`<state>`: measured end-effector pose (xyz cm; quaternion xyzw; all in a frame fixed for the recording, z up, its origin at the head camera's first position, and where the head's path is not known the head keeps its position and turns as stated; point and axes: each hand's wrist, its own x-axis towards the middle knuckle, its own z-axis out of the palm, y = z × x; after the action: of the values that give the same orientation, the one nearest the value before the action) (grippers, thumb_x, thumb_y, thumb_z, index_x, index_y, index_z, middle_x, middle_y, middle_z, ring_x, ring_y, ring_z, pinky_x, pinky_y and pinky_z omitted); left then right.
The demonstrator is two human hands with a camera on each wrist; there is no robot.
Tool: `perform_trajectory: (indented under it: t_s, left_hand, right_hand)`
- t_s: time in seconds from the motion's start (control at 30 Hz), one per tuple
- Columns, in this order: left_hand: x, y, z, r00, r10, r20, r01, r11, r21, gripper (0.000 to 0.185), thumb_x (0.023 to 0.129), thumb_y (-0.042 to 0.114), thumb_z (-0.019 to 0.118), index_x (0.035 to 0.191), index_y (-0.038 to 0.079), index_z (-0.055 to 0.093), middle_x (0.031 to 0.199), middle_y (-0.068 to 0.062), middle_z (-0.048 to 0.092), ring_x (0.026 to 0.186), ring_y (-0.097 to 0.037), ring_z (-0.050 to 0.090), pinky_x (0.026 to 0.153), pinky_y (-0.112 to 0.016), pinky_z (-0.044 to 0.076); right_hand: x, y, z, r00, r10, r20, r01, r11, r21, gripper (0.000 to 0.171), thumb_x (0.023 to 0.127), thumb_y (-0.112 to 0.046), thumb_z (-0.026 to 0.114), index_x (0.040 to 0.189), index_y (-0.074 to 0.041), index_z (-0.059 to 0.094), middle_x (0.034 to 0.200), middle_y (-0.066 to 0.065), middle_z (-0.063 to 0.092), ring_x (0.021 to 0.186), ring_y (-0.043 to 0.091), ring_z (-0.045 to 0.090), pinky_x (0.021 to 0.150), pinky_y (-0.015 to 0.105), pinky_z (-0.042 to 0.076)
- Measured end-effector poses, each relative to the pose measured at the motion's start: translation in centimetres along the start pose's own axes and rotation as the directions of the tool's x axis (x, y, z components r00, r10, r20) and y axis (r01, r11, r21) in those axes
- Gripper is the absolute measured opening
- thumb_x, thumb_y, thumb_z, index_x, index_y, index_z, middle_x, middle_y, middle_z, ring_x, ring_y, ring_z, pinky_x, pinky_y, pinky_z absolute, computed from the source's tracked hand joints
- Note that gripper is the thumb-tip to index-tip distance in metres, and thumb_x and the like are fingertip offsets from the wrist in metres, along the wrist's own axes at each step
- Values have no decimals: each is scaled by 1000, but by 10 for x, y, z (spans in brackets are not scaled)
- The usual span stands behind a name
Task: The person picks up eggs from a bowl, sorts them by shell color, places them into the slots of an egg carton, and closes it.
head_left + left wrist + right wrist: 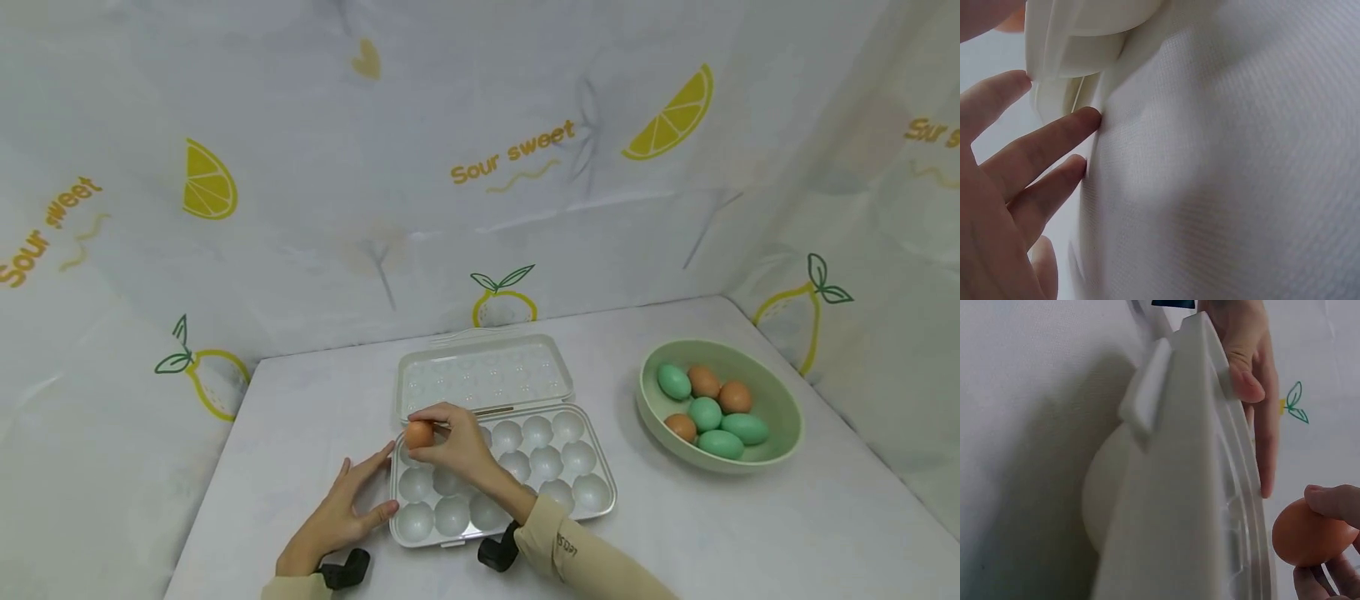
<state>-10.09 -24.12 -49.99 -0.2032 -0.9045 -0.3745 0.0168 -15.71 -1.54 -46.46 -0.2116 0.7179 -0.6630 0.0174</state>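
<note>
- Right hand (457,446) pinches a brown egg (418,434) over the egg tray's (600,508) back-left corner.
- Left hand (341,512), fingers straight, rests against the tray's left edge.

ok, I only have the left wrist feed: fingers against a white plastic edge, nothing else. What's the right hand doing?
Observer: The right hand pinches a brown egg over the far-left corner of the open egg tray.
Operator: Any eggs in the tray already?
Observer: None that I can see; every cup in view is bare, though the hand covers a few.
Operator: Where's the supply?
Observer: A green bowl on the right of the table holds seven eggs, brown and teal.
Operator: And the left hand overall?
Observer: The left hand lies flat on the table, fingers straight, touching the tray's left edge.
</note>
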Motion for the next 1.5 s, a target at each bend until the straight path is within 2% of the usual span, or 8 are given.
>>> perform_trajectory:
  t_s: [0.13, 0.43, 0.6, 0.73, 1.0, 1.2, 1.3, 1.5]
  left_hand:
    - [0, -2, 2, 1000, -15, 13, 15, 1000, -16, 76, 85, 29, 80, 152, 11, 49, 137, -10, 68, 134, -45, 56, 111, -85, 15]
    - [-2, -3, 2, 1000, -23, -1, 23, 1000, 7, 78, 85, 30, 80, 153, 12, 47, 136, -9, 69, 136, -47, 53, 112, -81, 27]
    - [-2, -2, 1, 1000, -5, -12, 5, 1000, 25, 77, 85, 30, 80, 153, 13, 48, 135, -7, 69, 135, -47, 55, 111, -79, 31]
    - [-2, -5, 2, 1000, -2, -13, 3, 1000, 29, 78, 84, 29, 80, 153, 12, 48, 136, -8, 69, 136, -47, 54, 111, -79, 30]
    - [-2, -9, 3, 1000, 6, -20, -5, 999, 35, 77, 85, 28, 80, 153, 13, 47, 138, -8, 68, 137, -46, 53, 110, -79, 31]
    - [-3, -10, 4, 998, 46, -51, -42, 995, 87, 79, 83, 27, 81, 153, 15, 47, 136, -3, 69, 135, -33, 58, 107, -72, 40]
    - [-4, -12, 7, 996, 61, -65, -57, 996, 70, 77, 83, 25, 80, 152, 16, 48, 139, -6, 67, 135, -30, 57, 106, -76, 38]
    - [-6, -17, 16, 992, 73, -99, -71, 997, 30, 71, 85, 21, 77, 150, 17, 51, 144, -12, 63, 136, -35, 50, 104, -83, 30]
  right_hand:
    - [0, 11, 9, 1000, -15, -4, 15, 998, -59, 40, 74, 13, 80, 113, 9, 73, 115, 23, 74, 110, 37, 71, 98, 24, 59]
    - [0, 18, 14, 999, -24, 41, 30, 986, -164, 44, 73, 14, 79, 115, 11, 71, 117, 23, 74, 111, 35, 72, 95, 23, 59]
    - [-1, 18, 14, 997, -43, 71, 63, 950, -305, 43, 72, 10, 82, 114, 7, 74, 114, 20, 76, 107, 31, 74, 92, 25, 61]
    - [-1, 18, 14, 996, -48, 76, 73, 924, -374, 43, 72, 6, 85, 114, 3, 75, 113, 16, 77, 107, 27, 74, 91, 25, 60]
    - [0, 18, 13, 992, -41, 117, 87, 900, -426, 42, 73, 3, 85, 114, -1, 76, 112, 12, 78, 104, 22, 74, 90, 22, 59]
    - [0, 16, 14, 989, -20, 150, 84, 896, -436, 40, 77, 0, 85, 117, -1, 75, 114, 11, 78, 105, 18, 74, 89, 18, 58]
    - [0, 17, 13, 989, -19, 146, 80, 900, -428, 41, 78, 0, 85, 117, -1, 75, 115, 11, 78, 106, 20, 74, 91, 19, 58]
    - [0, 18, 12, 989, -41, 141, 97, 903, -419, 41, 77, 1, 85, 116, -1, 75, 113, 12, 78, 106, 21, 74, 90, 20, 59]
